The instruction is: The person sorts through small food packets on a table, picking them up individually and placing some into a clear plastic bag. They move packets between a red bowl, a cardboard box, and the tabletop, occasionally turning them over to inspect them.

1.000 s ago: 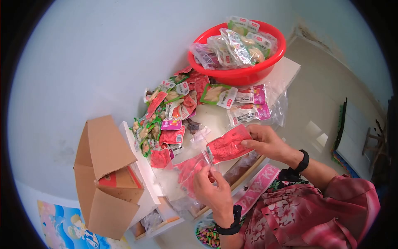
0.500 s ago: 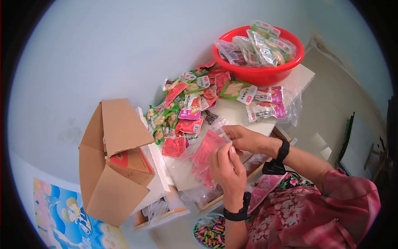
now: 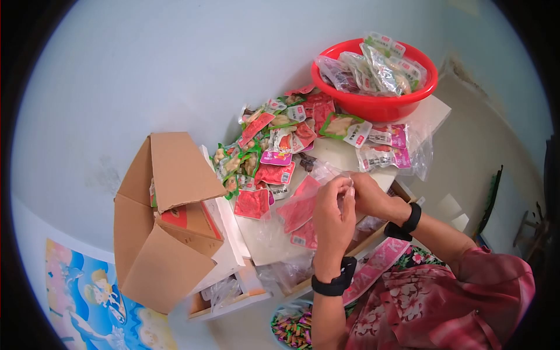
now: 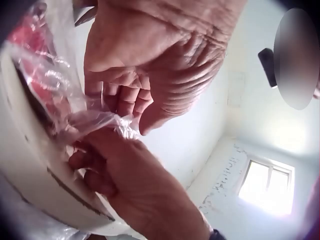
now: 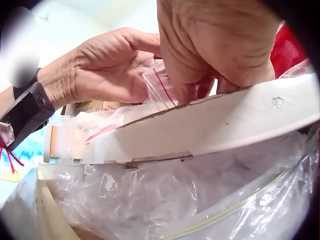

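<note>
A clear zip bag (image 3: 274, 224) with red food packets (image 3: 300, 204) inside lies over the table's front part. My left hand (image 3: 335, 216) pinches the bag's mouth between thumb and fingers. Close against it, my right hand (image 3: 373, 197) grips the bag's upper edge. In the left wrist view, bunched clear plastic (image 4: 100, 120) runs between both hands. A red zip line (image 5: 162, 85) shows along the bag's mouth in the right wrist view, beside the fingers of my right hand (image 5: 215, 45).
A pile of food packets (image 3: 280, 140) lies against the wall. Behind stands a red basin (image 3: 379, 108) of filled bags. Bagged purple-and-white packets (image 3: 385, 154) lie at the right. An open cardboard box (image 3: 186, 169) stands left. Drawers (image 3: 224, 294) under the tabletop (image 3: 350, 154) hold clear plastic.
The red packet that my right hand held has gone into the bag. My right hand has moved left to the bag's mouth, beside my left hand. The head view has shifted.
</note>
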Demonstrator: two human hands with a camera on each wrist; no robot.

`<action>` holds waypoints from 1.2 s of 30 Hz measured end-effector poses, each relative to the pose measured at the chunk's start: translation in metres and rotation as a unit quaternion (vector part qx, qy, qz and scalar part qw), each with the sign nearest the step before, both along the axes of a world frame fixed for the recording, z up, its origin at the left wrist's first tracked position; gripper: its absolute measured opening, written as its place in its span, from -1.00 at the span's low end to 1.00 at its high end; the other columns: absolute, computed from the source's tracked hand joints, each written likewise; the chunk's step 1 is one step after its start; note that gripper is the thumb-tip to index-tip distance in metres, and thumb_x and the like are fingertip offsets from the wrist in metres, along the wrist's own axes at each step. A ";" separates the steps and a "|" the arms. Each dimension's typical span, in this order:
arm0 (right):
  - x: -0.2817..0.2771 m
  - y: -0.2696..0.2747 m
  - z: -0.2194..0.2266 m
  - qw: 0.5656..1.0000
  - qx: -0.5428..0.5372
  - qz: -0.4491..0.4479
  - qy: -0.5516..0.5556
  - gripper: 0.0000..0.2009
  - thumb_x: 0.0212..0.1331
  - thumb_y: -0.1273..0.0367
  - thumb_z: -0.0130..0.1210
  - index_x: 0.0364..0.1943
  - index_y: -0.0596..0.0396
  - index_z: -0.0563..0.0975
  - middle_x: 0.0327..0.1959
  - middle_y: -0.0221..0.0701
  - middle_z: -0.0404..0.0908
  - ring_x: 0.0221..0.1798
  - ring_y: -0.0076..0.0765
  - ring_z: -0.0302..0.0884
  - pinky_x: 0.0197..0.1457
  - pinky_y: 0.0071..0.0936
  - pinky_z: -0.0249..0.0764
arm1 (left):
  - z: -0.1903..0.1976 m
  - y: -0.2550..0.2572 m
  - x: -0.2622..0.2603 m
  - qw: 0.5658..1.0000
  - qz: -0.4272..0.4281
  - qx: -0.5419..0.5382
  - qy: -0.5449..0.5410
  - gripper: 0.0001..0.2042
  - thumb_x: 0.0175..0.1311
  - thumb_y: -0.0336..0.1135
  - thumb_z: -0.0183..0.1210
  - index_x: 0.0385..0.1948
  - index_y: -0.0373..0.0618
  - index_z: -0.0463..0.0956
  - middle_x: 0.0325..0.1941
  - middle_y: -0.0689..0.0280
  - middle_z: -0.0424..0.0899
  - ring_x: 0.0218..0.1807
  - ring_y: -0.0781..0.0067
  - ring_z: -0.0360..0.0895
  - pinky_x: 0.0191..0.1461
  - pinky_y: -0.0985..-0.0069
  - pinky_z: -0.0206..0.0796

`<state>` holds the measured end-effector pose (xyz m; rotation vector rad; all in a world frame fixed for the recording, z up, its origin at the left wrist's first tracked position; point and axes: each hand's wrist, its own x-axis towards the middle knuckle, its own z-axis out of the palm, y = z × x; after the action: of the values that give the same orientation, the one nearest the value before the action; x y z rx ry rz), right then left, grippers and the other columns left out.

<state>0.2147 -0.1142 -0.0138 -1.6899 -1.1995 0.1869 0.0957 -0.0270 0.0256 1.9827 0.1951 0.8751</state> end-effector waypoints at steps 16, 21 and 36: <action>-0.001 -0.004 -0.005 0.998 0.044 -0.027 0.041 -0.76 0.20 0.58 0.10 -0.05 0.19 0.61 -0.18 -0.07 0.66 -0.13 0.10 0.63 -0.08 -0.18 0.52 | 0.003 0.114 -0.045 0.835 0.359 0.304 0.285 -0.74 0.29 -0.30 0.29 -0.13 -0.29 0.55 0.01 -0.07 0.62 0.08 -0.16 0.59 0.27 0.04 0.43; -0.003 -0.007 -0.010 0.995 0.082 -0.025 0.060 -0.84 0.31 0.53 0.12 -0.07 0.21 0.61 -0.24 -0.21 0.68 -0.24 -0.25 0.65 -0.17 -0.34 0.53 | 0.011 0.117 -0.056 0.804 0.377 0.321 0.329 -0.84 0.30 -0.37 0.24 -0.19 -0.25 0.58 -0.10 -0.02 0.65 0.00 -0.15 0.59 0.14 0.02 0.43; -0.074 -0.080 0.068 0.915 0.208 0.146 0.314 -0.49 0.50 0.23 0.08 0.42 0.18 0.37 0.27 -0.26 0.55 0.29 -0.35 0.51 0.31 -0.32 0.46 | 0.040 -0.048 -0.056 0.857 0.263 0.420 -0.139 -0.92 0.42 -0.43 0.24 -0.23 -0.24 0.62 -0.21 0.21 0.67 -0.32 0.23 0.58 -0.31 0.34 0.41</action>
<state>0.1407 -0.1945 0.0544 -0.9574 -0.9045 0.5708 0.0393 -0.0753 0.0660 2.6051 0.2121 1.8273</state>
